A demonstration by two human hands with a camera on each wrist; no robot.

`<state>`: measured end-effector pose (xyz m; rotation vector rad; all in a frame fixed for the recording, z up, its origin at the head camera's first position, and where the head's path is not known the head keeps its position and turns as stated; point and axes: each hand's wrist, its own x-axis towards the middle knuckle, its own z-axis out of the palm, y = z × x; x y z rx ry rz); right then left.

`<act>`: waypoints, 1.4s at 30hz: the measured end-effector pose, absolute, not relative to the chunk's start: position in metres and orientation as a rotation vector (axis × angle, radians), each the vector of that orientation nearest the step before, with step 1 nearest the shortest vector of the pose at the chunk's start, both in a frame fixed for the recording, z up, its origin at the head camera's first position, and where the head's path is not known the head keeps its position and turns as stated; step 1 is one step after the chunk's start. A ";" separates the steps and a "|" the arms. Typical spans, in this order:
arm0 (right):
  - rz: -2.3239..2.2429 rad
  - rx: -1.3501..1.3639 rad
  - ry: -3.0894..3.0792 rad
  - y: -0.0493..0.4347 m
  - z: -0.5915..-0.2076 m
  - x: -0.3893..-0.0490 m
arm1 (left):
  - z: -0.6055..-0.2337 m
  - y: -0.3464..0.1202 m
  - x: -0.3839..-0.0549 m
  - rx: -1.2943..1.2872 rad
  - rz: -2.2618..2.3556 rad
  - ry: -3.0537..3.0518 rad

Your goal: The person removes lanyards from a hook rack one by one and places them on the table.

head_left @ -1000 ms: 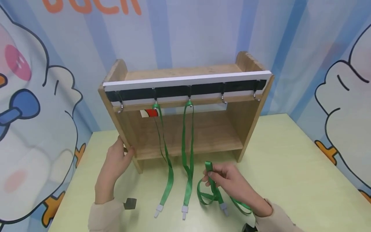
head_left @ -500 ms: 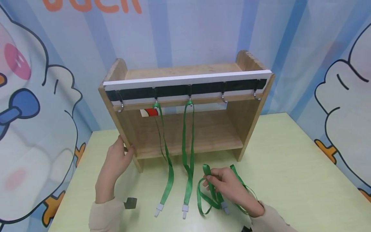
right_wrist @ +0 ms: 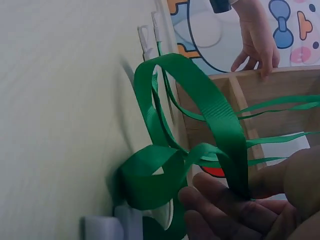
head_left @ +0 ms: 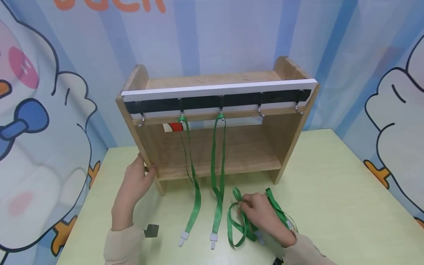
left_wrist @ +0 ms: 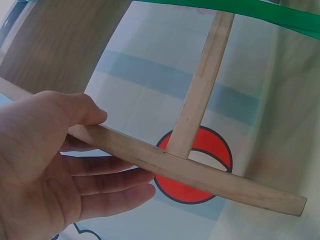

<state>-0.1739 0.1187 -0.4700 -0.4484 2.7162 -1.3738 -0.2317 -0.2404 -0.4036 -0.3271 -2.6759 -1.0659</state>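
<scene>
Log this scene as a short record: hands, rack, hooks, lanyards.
Left hand: grips the left side of the rack
Right hand: pinches a green lanyard
Rack: wooden, standing on the table
Hooks: five along the rack's front, three of them bare
Hanging lanyards: two, on the second and third hooks from the left
Beside right hand: more green strap

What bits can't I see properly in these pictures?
Head view: what the orange letters spell; the top edge cuts them off.
Head view: what the black thing by the right sleeve is; the bottom edge cuts it off.
Right wrist view: the pinched bit of the strap; the right hand covers it.
</scene>
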 end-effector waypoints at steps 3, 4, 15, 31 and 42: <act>-1.329 -0.470 2.773 0.118 -0.473 -0.175 | -0.403 -0.241 -0.232 -0.334 -1.066 -2.666; -1.317 -0.468 2.787 0.118 -0.474 -0.175 | -0.403 -0.241 -0.233 -0.336 -1.067 -2.664; -1.072 -0.327 2.928 0.112 -0.480 -0.176 | -0.403 -0.241 -0.232 -0.323 -1.062 -2.682; -0.991 -0.396 3.029 0.118 -0.451 -0.183 | -0.405 -0.241 -0.232 -0.326 -1.073 -2.668; -1.101 -0.489 3.021 0.109 -0.426 -0.197 | -0.405 -0.242 -0.233 -0.324 -1.067 -2.670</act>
